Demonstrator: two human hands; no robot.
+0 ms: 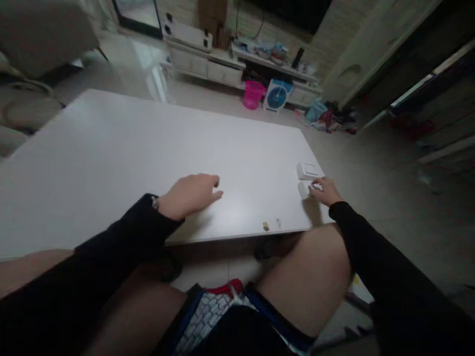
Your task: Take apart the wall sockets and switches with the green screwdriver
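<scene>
My left hand (193, 194) hovers above the white table (156, 143), its thumb and fingers apart with nothing between them. At the table's right edge, the bent fingers of my right hand (327, 191) close on the right end of a small white box (304, 190); its far end is partly hidden by them. Just behind stands a second white box (308, 171) with dark lines on its top. Near the front edge lie a small yellow and dark piece (265, 226) and a small pale, pointed piece (278, 223), both too small to name.
My knees are against the table's front side. Beyond the table are a pink basket (254, 94), a blue and white box fan (277, 95) and a low white cabinet (222, 73) with clutter on it. A pile of cloth (330, 117) lies on the floor.
</scene>
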